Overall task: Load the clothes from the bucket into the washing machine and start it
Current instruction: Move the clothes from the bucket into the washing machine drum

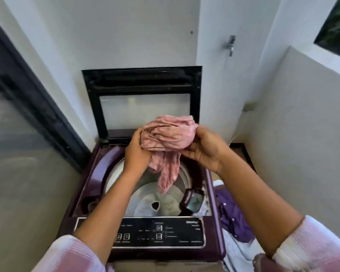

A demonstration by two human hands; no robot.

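Counting from the left: one left hand [137, 152], one bunched pink cloth [169, 134] and one right hand [204, 148]. One washing machine [98, 173] sits below them, its single lid [145, 107] standing open behind them. One purple garment [234, 218] lies under the right forearm. Both hands grip the cloth, the left curled round its left side, the right round its right side. Its loose tail hangs between the wrists, over the drum [145, 203].

Pink mottled cloth [168, 137]; maroon washer [98, 173]; purple garment [236, 218]
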